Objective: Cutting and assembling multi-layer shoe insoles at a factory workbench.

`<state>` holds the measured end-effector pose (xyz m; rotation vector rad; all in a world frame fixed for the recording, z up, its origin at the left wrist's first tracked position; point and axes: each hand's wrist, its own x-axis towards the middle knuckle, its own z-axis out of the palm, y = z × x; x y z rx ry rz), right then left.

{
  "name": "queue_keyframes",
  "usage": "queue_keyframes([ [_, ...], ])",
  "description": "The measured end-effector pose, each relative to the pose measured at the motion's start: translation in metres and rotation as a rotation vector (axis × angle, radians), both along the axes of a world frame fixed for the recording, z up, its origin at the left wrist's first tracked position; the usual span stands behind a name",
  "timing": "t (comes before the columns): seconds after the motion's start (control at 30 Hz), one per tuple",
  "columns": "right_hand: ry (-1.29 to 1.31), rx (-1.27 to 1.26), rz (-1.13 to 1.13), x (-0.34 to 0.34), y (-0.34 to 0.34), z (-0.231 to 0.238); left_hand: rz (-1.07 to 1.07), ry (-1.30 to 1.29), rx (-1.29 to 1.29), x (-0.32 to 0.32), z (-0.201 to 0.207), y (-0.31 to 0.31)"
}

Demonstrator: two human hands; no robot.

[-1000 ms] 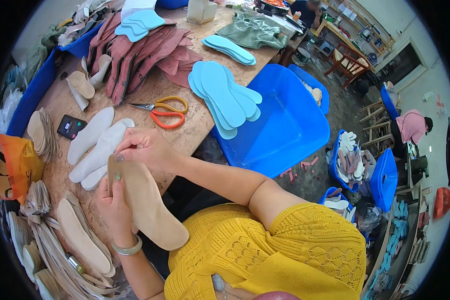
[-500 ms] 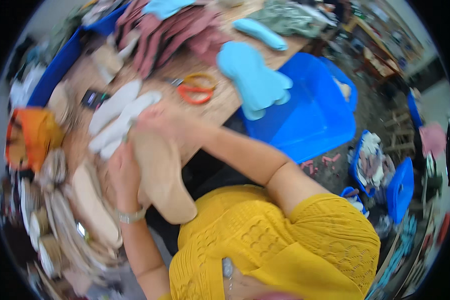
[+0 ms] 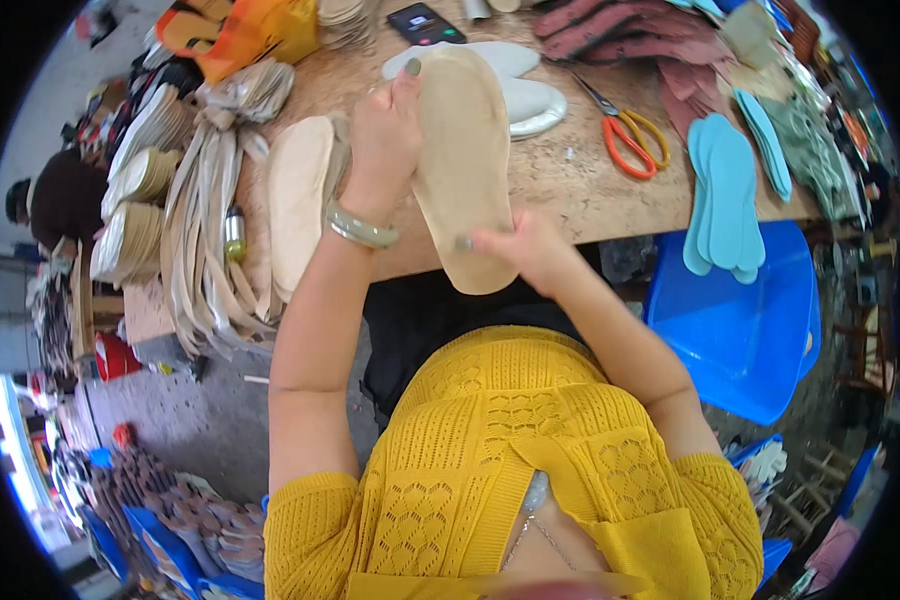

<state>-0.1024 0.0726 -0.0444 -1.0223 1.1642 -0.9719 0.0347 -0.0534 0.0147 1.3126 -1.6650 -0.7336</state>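
A beige shoe insole (image 3: 462, 165) is held up over the near edge of the table, its long axis close to upright. My left hand (image 3: 388, 135) grips its upper left side, thumb on the face. Lower down, my right hand (image 3: 533, 252) pinches the right edge, its thumb across the narrow end. Behind the insole lie white insoles (image 3: 532, 105), partly covered by it. More beige insoles (image 3: 301, 200) lie in a pile left of my left forearm.
Orange-handled scissors (image 3: 630, 140) lie right of the hands. Blue insoles (image 3: 727, 195) overhang the table edge above a blue bin (image 3: 735, 320). Fabric strips (image 3: 205, 240) hang off the left side. A phone (image 3: 426, 24) and maroon pieces (image 3: 630, 35) are farther back.
The view has swung round. My right hand has come down from the insole's top end to its lower right edge; my left hand stays on the insole.
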Motion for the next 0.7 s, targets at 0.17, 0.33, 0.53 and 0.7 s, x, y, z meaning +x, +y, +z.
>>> queue_keyframes([
  [0.17, -0.143, 0.101, 0.25, 0.013, 0.023, -0.003, -0.081, 0.128, 0.068, 0.024, -0.032, -0.041],
  [0.33, -0.091, 0.046, 0.121, 0.018, 0.025, -0.019, -0.096, 0.283, 0.078, 0.026, -0.042, -0.011],
  [0.53, 0.101, -0.15, 0.582, 0.031, 0.017, -0.003, 0.048, -0.131, -0.172, 0.067, -0.03, 0.05],
  [0.7, 0.114, -0.263, 0.391, 0.016, -0.006, 0.004, 0.334, -0.248, -0.031, 0.16, -0.008, 0.014],
])
